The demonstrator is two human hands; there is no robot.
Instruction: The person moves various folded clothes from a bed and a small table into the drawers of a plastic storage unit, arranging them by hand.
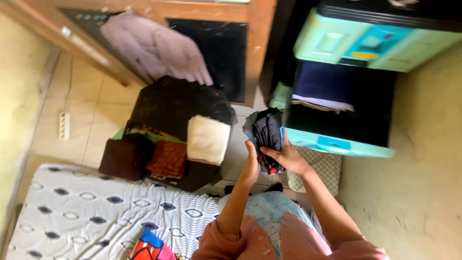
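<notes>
Both my hands hold a folded bundle of dark clothes (266, 130), black and blue-grey with a bit of red at the bottom. My left hand (251, 159) grips its lower left edge and my right hand (288, 156) presses on its right side. The bundle is raised in front of an open drawer (337, 143) of a light green plastic cabinet (337, 43). Folded dark blue and white cloth (325, 86) lies inside that drawer. My arms wear pink sleeves.
A stack of folded clothes (168, 139) in black, cream, brown and rust stands on the floor to the left. A patterned white mattress (96, 212) lies at lower left. A wooden cabinet (207, 43) with a hanging pink garment (159, 45) is behind. A power strip (64, 125) lies on the tiles.
</notes>
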